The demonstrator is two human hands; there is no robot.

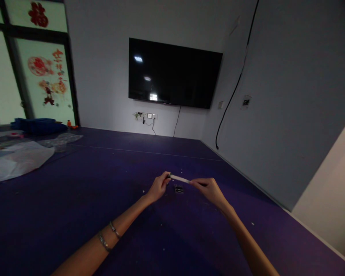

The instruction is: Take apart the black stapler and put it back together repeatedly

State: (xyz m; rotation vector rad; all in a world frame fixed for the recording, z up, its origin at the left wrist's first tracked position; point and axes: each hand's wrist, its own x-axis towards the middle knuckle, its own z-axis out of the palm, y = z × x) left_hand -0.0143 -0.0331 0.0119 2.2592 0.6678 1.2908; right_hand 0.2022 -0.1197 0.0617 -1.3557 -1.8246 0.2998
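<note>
A narrow white strip [180,178] runs nearly straight between my two hands, sloping slightly down to the right. My left hand [158,187] pinches its left end, where something small and dark shows at the fingertips, too small to name. The right end sits between the fingers of my right hand [209,190], closed in a pinch. Just below the strip, a small dark rectangular piece with light markings [178,188] lies on the purple surface [161,237]. Neither hand touches that piece.
Small white scraps [252,223] are scattered over the purple surface. White plastic sheeting [23,159] and a blue bundle [40,125] lie at the far left. A television [175,73] hangs on the back wall, and a black cable [230,96] runs down the right wall.
</note>
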